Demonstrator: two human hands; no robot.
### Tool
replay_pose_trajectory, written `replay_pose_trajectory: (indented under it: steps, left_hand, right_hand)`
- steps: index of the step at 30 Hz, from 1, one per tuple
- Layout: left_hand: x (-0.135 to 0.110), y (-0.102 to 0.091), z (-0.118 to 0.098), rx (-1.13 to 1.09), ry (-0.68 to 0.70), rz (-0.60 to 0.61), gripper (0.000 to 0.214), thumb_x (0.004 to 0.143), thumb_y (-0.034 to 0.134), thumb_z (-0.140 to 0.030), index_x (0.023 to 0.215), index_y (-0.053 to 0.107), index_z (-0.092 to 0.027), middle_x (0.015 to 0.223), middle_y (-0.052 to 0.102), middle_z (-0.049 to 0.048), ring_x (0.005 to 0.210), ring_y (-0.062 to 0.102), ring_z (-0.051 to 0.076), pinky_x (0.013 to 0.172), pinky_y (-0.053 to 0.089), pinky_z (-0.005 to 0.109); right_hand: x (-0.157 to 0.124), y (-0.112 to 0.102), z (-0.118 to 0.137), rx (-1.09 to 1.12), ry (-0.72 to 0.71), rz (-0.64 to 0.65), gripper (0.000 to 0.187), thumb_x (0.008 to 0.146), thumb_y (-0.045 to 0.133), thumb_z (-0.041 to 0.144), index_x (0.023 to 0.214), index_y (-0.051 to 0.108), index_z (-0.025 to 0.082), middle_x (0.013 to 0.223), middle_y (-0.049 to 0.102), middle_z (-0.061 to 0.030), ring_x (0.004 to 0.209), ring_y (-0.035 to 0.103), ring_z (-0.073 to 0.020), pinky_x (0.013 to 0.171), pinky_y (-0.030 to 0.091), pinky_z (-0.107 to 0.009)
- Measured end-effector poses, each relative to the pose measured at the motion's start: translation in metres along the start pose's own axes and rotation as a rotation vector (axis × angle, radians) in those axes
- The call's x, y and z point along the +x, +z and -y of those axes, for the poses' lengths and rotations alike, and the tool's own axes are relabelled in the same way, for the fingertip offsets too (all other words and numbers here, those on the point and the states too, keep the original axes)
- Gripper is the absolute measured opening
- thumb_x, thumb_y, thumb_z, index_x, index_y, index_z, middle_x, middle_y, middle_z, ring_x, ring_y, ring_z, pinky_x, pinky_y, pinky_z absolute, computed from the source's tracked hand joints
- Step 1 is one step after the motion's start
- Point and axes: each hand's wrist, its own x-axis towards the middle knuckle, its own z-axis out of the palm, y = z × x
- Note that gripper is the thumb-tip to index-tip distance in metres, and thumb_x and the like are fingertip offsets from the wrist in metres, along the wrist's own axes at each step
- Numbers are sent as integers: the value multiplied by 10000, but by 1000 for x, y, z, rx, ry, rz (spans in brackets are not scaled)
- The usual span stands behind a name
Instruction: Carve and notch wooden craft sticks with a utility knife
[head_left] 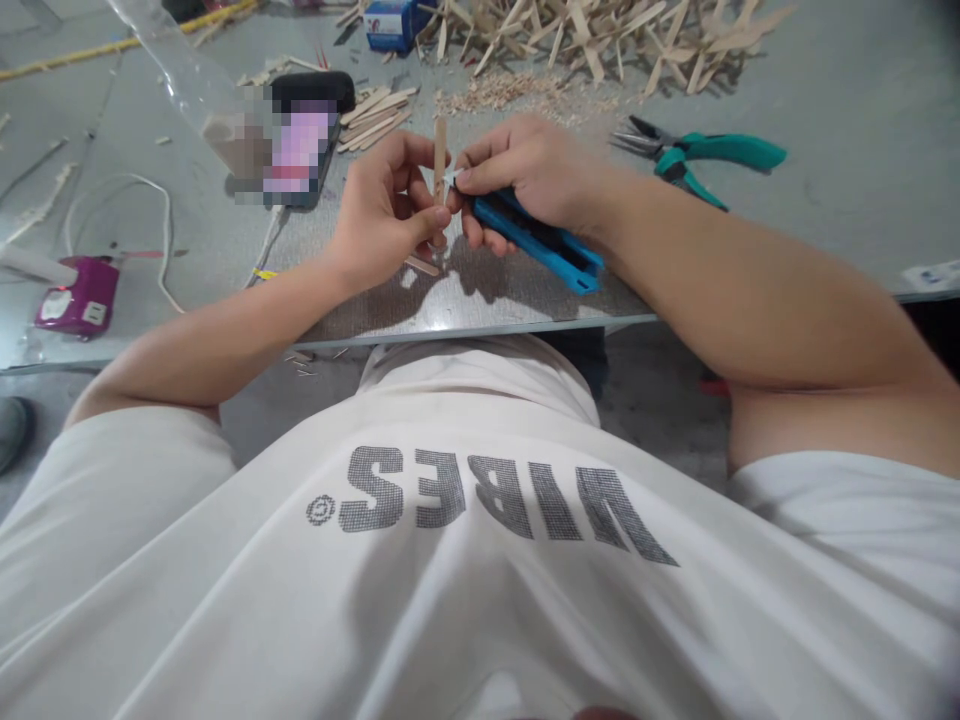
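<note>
My left hand (386,205) is closed round a thin wooden stick (440,160), which it holds upright above the grey table (825,220). My right hand (525,170) grips a blue utility knife (540,240), with its short blade touching the side of the stick near the top. The two hands meet at the stick, a little above the table's front edge. Another short stick piece (421,265) lies on the table under my left hand.
Teal-handled pliers (697,155) lie to the right. A big heap of wooden sticks (600,35) and wood shavings (510,92) sit behind the hands. A phone (300,150), a few loose sticks (375,115), a purple charger (75,300) with a white cable lie left.
</note>
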Motion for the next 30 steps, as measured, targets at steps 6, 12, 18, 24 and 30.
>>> replay_pose_trajectory:
  steps: [6, 12, 18, 24, 30]
  left_hand:
    - [0, -1, -6, 9, -63, 8, 519, 759, 978, -562, 1079, 609, -385, 697, 743, -81, 581, 721, 218, 494, 569, 427]
    - [-2, -1, -14, 50, -138, 11, 505, 747, 970, -533, 1083, 615, -403, 704, 735, -88, 678, 786, 259, 578, 625, 461]
    - [3, 1, 2, -3, -74, -12, 488, 730, 953, -503, 1046, 600, -387, 683, 728, -101, 542, 672, 199, 496, 574, 433]
    - [3, 2, 11, -12, -51, -34, 475, 696, 919, -454, 1056, 617, -388, 673, 729, -85, 522, 672, 217, 447, 554, 424]
    - [-1, -2, 17, 113, -26, -31, 422, 794, 904, -472, 1134, 660, -417, 731, 752, -53, 634, 774, 282, 519, 601, 457]
  right_hand:
    - [-3, 8, 4, -112, -64, -39, 231, 1014, 647, 103, 823, 731, 202, 650, 745, 26, 506, 712, -91, 510, 498, -162]
    - [-4, 15, 6, -186, -112, -58, 346, 1004, 586, -72, 796, 724, 167, 644, 737, 14, 424, 631, -104, 412, 500, -164]
    - [-7, 16, 7, -153, -126, -105, 347, 992, 572, -87, 800, 746, 144, 657, 736, 10, 422, 623, -110, 399, 493, -189]
    - [-9, 19, 11, -193, -98, -130, 331, 999, 624, -22, 786, 761, 191, 652, 748, 14, 427, 643, -111, 428, 493, -170]
    - [-9, 21, 12, -155, -94, -142, 392, 1009, 525, -118, 793, 750, 119, 626, 715, 18, 427, 634, -103, 392, 496, -180]
